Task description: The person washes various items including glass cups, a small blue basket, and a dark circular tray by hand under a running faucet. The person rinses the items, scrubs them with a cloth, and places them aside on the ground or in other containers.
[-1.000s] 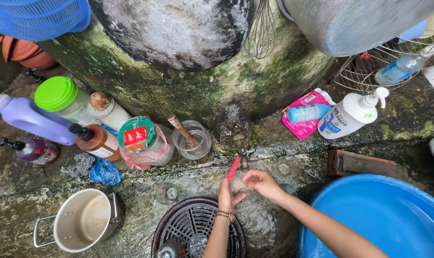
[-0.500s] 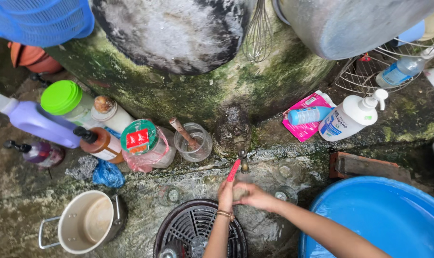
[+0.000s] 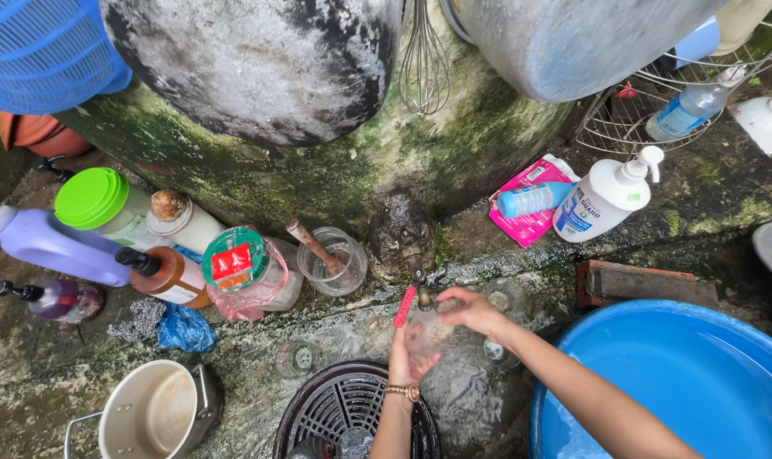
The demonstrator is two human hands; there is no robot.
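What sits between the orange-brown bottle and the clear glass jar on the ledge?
In the head view, a bagged container with a green-rimmed lid sits between the bottle and the jar.

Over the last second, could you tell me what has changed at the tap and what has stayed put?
The right hand has moved up left, closer to the tap. The left hand stays below it with a clear glass, under running water. The blue basin, white pot and bottles have not moved.
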